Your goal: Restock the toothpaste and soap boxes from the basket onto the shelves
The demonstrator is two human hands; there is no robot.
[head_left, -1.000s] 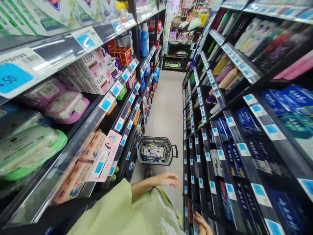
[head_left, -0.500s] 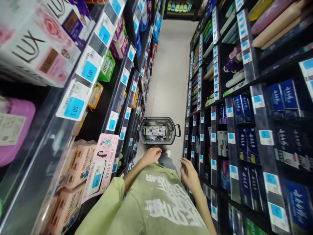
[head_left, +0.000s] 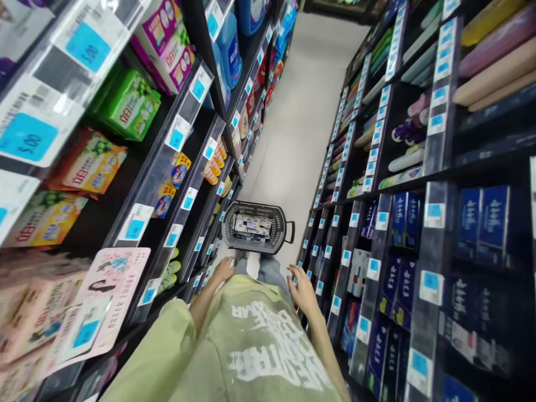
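Narrow shop aisle between price-tagged shelves (head_left: pixel 180 134), with left hand (head_left: pixel 223 269) and right hand (head_left: pixel 304 290) both empty, fingers (head_left: pixel 294 274) loosely spread, apparently freed by grey basket (head_left: pixel 256 246) of boxes (head_left: pixel 251 226) parked on floor (head_left: pixel 293 139) just ahead of both hands, handle on right hand's side.

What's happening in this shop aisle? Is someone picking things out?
A person in a pale green shirt stands in a narrow aisle, looking down. Both hands are empty. The left hand hangs by the left shelves, and the right hand is open close to the right shelves. Whether it touches them is unclear. Just ahead of the feet, a dark basket sits on the floor with small boxes inside. Neither hand touches it.
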